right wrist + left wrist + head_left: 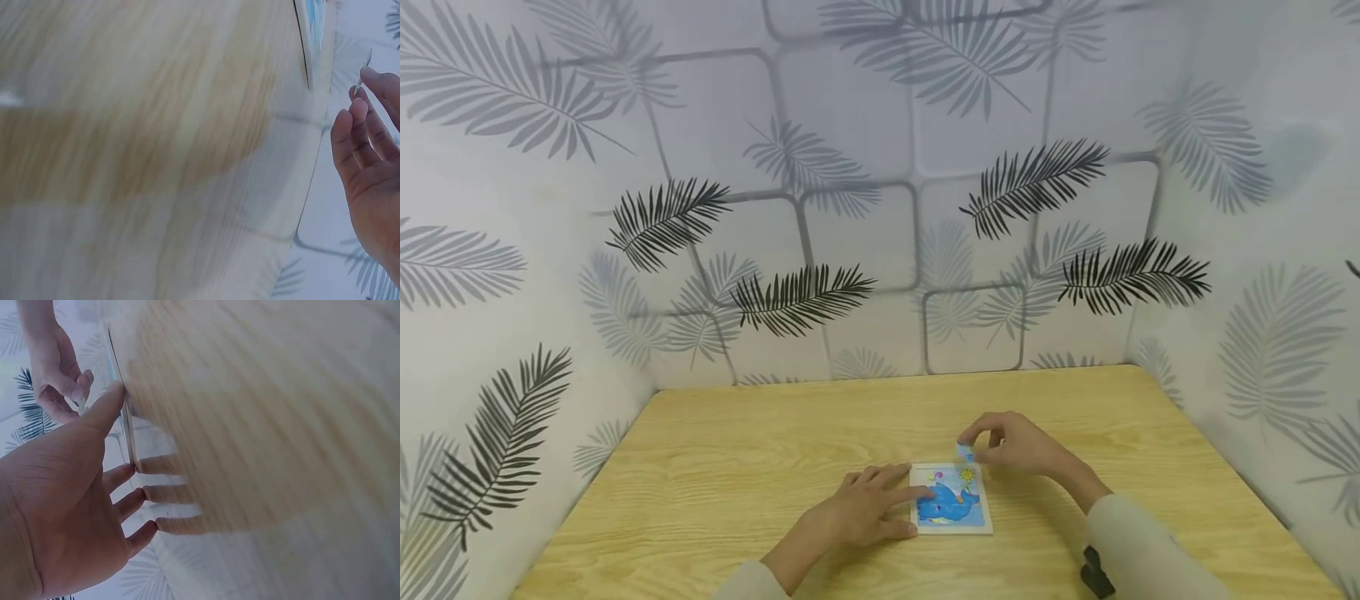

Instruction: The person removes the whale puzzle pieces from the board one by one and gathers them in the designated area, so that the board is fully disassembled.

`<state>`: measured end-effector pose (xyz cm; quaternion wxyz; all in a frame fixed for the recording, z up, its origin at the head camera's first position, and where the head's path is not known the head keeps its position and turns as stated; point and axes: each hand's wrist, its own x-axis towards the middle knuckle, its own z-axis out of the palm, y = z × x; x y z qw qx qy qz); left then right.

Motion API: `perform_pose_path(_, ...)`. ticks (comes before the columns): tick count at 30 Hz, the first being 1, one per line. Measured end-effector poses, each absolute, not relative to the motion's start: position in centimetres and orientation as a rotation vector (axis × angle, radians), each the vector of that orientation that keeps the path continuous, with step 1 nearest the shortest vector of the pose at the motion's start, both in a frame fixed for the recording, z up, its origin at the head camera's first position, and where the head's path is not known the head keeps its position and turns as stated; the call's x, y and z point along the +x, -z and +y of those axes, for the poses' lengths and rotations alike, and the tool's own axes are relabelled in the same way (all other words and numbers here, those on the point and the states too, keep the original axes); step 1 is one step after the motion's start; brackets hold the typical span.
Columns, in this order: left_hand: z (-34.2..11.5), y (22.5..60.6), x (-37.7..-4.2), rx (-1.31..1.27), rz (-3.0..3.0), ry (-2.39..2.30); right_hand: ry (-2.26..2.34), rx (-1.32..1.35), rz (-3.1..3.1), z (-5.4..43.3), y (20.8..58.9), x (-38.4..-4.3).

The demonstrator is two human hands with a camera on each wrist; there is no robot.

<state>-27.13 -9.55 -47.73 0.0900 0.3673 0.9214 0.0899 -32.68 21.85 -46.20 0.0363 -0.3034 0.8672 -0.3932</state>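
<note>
A small square jigsaw puzzle (950,505) with a white border lies flat on the table, showing a blue whale and a yellow sun. My left hand (868,507) rests at its left side, the index finger on the picture and the thumb at the lower left corner. Its other fingertips touch the wood in the left wrist view. Between thumb and fingers, my right hand (1022,446) pinches a small blue puzzle piece (965,452) just above the puzzle's upper edge. The right wrist view shows that piece (362,74) edge-on, off the table.
The glossy wood-grain table (737,442) spreads to both sides and behind the puzzle. Pale walls with a feather pattern (865,250) enclose its back and sides. A black object (1096,573) shows by my right sleeve.
</note>
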Motion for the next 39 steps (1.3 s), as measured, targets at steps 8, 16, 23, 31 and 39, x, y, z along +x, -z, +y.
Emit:
perform_pose_path(8,-9.3,47.0,-26.6,1.093,2.742,-0.288,1.243,-0.896,2.669,24.3,46.0,-32.0)
perform_pose_path(16,-9.4,47.1,-26.6,1.113,2.738,-0.305,1.187,-0.846,2.714,26.4,46.2,-32.0)
perform_pose_path(23,-9.5,47.4,-26.8,1.104,2.734,-0.318,1.126,-0.821,2.72,27.9,46.9,-31.9)
perform_pose_path(31,-9.4,47.4,-26.5,1.117,2.733,-0.325,1.059,-0.789,2.738,28.6,47.8,-31.8)
perform_pose_path(39,-9.0,47.0,-26.3,1.067,2.757,-0.275,1.051,-0.804,2.724,28.2,47.5,-31.7)
